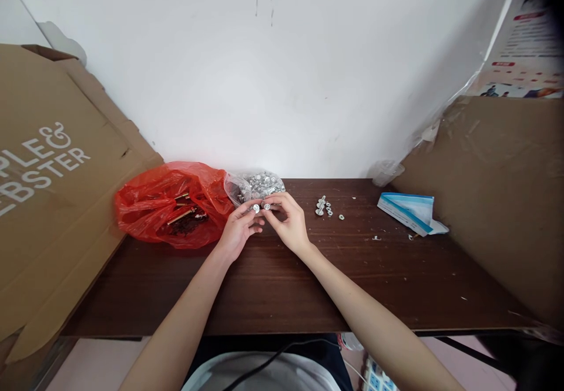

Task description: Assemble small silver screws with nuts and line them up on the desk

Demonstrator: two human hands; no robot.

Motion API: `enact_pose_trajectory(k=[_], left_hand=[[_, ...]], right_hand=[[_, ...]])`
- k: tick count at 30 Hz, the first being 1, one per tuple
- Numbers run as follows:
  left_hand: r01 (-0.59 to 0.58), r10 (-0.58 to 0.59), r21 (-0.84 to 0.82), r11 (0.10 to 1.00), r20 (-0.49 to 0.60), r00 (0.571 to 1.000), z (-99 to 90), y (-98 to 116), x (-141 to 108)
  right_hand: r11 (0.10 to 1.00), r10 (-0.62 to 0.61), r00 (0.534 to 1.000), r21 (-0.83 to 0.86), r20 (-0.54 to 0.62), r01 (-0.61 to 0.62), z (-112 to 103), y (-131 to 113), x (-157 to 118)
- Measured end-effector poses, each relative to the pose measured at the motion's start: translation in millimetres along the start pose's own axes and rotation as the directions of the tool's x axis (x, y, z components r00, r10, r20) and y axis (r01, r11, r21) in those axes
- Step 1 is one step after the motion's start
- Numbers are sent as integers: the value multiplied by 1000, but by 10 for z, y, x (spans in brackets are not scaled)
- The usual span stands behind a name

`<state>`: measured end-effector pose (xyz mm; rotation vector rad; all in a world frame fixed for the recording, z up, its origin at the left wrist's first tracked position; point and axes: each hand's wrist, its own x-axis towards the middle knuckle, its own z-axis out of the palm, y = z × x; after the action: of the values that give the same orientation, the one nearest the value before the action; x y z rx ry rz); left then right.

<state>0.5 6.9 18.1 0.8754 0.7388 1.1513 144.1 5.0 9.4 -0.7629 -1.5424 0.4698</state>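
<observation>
My left hand (238, 235) and my right hand (291, 221) are close together above the middle of the table. Between the left thumb and fingers is a small round metal fitting (256, 208). A similar round metal piece (267, 206) is pinched in the right fingertips, side by side with the first. Just behind my hands lies a clear plastic bag (264, 183) full of small silvery fittings. To its left, an open red plastic bag (145, 209) contains brass-coloured bolts (181, 217) and dark small hardware. Several loose metal fittings (321, 206) rest right of my hands.
A large cardboard box (44, 203) borders the dark brown table (282, 297) on the left, and a cardboard panel (493, 203) on the right. A blue-and-white packet (409, 210) and a clear plastic cup (388, 172) stand at the right. A white wall (282, 86) closes the back.
</observation>
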Motion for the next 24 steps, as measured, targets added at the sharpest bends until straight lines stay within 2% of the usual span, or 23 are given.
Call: enact_pose_trajectory(k=[6, 15, 19, 24], left_hand=[[-9, 9, 10, 1000, -11, 1000, -1, 7, 7], [22, -21, 6, 1000, -77, 997, -4, 7, 19], [9, -8, 10, 1000, -97, 995, 15, 21, 16], [-44, 48, 26, 999, -157, 986, 27, 41, 24]], right_hand=[[999, 21, 1000, 41, -15, -20, -3, 1, 3], [999, 1, 1000, -39, -20, -1, -15, 8, 5], [988, 93, 995, -119, -42, -98, -27, 53, 16], [934, 253, 964, -281, 83, -221, -37, 211, 4]])
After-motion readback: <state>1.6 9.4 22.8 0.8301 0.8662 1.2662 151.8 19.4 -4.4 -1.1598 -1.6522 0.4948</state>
